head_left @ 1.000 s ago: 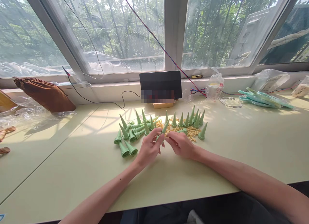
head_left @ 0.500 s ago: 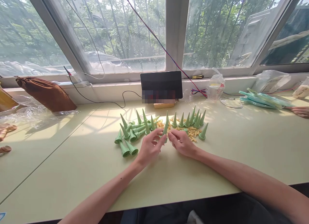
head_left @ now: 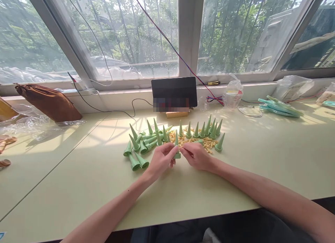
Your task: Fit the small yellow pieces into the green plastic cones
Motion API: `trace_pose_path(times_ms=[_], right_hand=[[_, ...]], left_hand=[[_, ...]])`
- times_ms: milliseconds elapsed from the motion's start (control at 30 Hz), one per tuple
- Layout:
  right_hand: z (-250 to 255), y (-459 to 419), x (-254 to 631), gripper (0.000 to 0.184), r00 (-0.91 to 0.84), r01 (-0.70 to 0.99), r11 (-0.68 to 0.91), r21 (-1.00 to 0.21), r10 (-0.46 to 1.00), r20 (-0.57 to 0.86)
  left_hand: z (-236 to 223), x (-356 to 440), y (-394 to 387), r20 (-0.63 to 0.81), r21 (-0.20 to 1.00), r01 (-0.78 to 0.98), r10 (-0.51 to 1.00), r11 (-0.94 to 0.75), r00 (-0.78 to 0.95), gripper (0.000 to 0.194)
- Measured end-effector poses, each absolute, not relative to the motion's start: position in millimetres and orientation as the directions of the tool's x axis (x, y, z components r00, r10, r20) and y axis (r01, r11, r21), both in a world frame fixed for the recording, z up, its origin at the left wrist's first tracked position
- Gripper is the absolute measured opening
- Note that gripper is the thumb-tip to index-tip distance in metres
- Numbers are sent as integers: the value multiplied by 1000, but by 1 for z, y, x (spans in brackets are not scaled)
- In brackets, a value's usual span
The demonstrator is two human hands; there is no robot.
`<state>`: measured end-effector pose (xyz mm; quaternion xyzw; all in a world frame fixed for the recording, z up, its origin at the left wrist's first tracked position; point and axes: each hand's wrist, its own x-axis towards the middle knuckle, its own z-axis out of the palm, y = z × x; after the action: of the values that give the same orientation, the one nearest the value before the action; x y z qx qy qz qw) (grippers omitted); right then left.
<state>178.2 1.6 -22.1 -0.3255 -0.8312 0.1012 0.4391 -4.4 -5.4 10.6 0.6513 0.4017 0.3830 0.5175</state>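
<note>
My left hand (head_left: 161,160) and my right hand (head_left: 196,156) meet at one green plastic cone (head_left: 177,145), which stands upright with its tip up. Both hands pinch its lower part, fingers closed on it. Behind the hands lies a pile of small yellow pieces (head_left: 206,142). To the left, several green cones lie on their sides in a heap (head_left: 141,145). Behind the yellow pieces, a row of green cones (head_left: 206,129) stands upright.
The pale green table (head_left: 104,187) runs along a window sill. A dark tablet (head_left: 174,93) stands at the back with a black cable. A brown pouch (head_left: 49,101) lies at left, a clear plastic bag (head_left: 233,93) and teal packets (head_left: 280,106) at right.
The cone in my hands has turned from a slant, tip to the upper right, to upright, and has come down a little. A person's hand seen at the far right edge is gone.
</note>
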Motion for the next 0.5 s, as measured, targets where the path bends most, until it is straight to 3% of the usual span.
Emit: trace_pose_path(times_ms=[200, 500], right_hand=[[-19, 0, 181, 33, -499, 494, 823, -281, 532, 684], [-25, 3, 179, 33, -446, 446, 789, -422, 605, 660]], left_hand=[[8, -5, -1, -44, 997, 80, 906, 11, 422, 36], [10, -5, -6, 113, 972, 146, 911, -184, 398, 33]])
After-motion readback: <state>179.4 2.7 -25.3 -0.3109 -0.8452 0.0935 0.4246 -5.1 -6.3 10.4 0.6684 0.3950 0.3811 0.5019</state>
